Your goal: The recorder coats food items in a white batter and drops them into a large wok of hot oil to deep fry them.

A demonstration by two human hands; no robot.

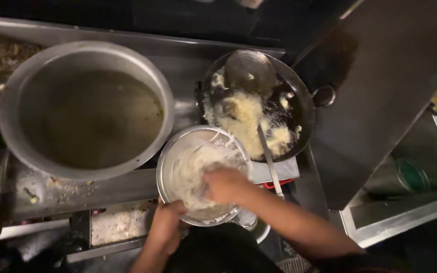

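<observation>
Gripping the bowl (pixel 204 174) rim, left hand (pixel 167 225); right hand (pixel 224 184) grasps batter (pixel 193 174) inside. Beyond the hands, wok (pixel 259 106) already frying some; much batter left.

Steel cooking counter (pixel 127 189) as I am viewing it.
It is carrying a large pot (pixel 84 108), a dark wok (pixel 259 106) and scattered crumbs (pixel 67 187).
</observation>
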